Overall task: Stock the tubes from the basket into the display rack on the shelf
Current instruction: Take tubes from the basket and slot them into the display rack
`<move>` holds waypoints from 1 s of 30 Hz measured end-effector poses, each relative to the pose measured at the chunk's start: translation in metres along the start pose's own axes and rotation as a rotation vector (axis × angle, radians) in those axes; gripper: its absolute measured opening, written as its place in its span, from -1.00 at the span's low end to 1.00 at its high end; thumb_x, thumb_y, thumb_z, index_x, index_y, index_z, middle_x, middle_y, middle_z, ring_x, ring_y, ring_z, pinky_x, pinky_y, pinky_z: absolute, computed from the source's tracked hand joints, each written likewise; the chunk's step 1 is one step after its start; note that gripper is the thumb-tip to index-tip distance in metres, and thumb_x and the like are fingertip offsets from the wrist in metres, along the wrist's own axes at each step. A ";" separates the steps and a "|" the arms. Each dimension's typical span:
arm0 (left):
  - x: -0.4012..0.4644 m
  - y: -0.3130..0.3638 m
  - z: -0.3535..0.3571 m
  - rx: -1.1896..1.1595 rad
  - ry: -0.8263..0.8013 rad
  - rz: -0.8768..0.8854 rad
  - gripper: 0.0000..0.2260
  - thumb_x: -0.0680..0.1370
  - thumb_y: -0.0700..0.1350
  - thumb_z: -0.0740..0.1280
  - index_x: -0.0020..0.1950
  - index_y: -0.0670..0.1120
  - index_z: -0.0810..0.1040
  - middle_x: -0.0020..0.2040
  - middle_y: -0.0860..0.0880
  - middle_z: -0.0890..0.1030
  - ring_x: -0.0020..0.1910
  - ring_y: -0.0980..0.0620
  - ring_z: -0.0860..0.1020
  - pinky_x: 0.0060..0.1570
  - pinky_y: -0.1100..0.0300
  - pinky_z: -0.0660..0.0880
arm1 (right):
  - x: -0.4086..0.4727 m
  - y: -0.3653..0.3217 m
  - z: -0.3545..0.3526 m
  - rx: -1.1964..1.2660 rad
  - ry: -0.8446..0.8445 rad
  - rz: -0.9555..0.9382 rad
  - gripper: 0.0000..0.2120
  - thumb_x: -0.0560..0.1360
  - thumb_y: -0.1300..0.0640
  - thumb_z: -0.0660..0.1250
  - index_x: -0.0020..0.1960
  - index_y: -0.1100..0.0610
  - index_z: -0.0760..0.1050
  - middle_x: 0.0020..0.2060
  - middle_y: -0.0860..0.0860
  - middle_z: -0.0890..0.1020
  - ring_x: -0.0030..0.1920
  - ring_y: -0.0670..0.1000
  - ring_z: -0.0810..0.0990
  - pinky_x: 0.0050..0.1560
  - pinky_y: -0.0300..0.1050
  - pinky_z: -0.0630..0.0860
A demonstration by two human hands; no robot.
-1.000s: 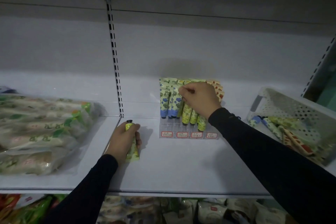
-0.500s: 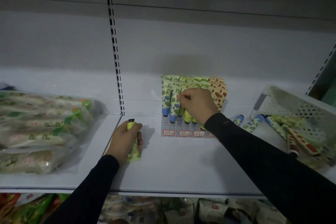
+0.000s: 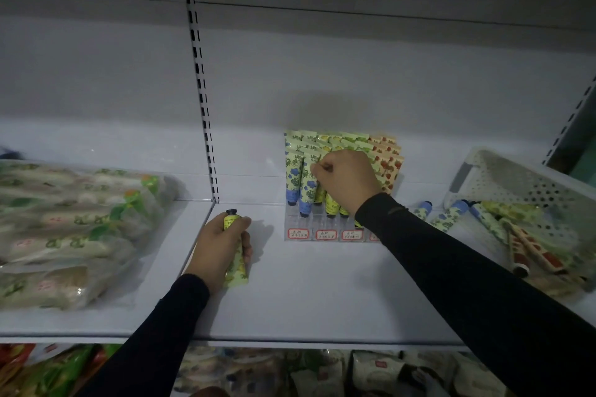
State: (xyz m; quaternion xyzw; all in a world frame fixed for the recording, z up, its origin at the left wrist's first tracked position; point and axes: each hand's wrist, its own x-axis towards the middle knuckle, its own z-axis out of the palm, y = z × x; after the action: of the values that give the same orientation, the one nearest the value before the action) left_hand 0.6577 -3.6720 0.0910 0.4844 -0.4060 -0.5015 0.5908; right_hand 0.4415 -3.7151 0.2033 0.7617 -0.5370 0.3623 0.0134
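While the shelf [image 3: 322, 293] carries everything in view, the stocking is centred on the display rack [image 3: 325, 229] at its back. Largest item: packaged goods [image 3: 71, 229] in clear wrap, far left, not part of the task. Next: white perforated basket [image 3: 516, 177], far right, tipped on its side, with loose tubes [image 3: 451, 216] spilling from its mouth onto the shelf; it is cut off at the frame edge.

Change over the last second: the basket and its spilled tubes sit slightly further into view, likely a head shift. The right hand [image 3: 346, 180] has stayed at the rack, its grip curled tight over the yellow-green rows; fingertips appear to pinch a tube top, but which tube cannot be made out. Left hand [image 3: 222, 245] unchanged, grip wrapped round a yellow tube [image 3: 237, 255], black cap up, resting on the shelf left of the rack.

Judgement: one tube is being seated; the held tube is next, and more remain by the basket.

Hidden: the right forearm covers the rack's right front slots and last price label. Dim light; label text is unreadable.
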 end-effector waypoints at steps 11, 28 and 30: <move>0.002 -0.001 -0.001 0.005 -0.004 0.009 -0.76 0.52 -0.16 0.36 -0.35 -0.01 0.52 -0.41 -0.13 0.51 -0.51 -0.07 0.46 -0.49 0.15 0.43 | 0.011 -0.003 0.002 -0.035 -0.042 0.026 -0.52 0.54 0.16 0.29 -0.51 0.12 0.20 -0.57 0.00 0.25 -0.53 -0.02 0.23 -0.28 -0.15 0.47; -0.003 0.003 0.000 -0.019 -0.012 -0.006 -0.83 0.50 -0.19 0.29 -0.31 -0.08 0.51 -0.39 -0.18 0.50 -0.48 -0.09 0.44 -0.47 0.16 0.43 | 0.005 -0.005 -0.010 -0.031 -0.059 0.070 -0.51 0.58 0.02 0.27 -0.48 0.16 0.30 -0.55 0.08 0.34 -0.50 0.05 0.33 -0.11 -0.03 0.59; -0.004 0.004 0.001 -0.006 -0.008 -0.012 -0.84 0.51 -0.19 0.29 -0.29 -0.09 0.51 -0.39 -0.17 0.50 -0.48 -0.10 0.45 -0.46 0.17 0.43 | 0.003 -0.005 -0.013 -0.026 -0.028 0.063 -0.52 0.58 -0.01 0.26 -0.42 0.25 0.43 -0.50 0.13 0.49 -0.45 0.09 0.47 -0.12 -0.04 0.59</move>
State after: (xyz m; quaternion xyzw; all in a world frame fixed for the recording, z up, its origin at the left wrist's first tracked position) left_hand 0.6569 -3.6684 0.0951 0.4829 -0.4039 -0.5084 0.5875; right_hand 0.4389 -3.7107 0.2164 0.7492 -0.5654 0.3450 0.0044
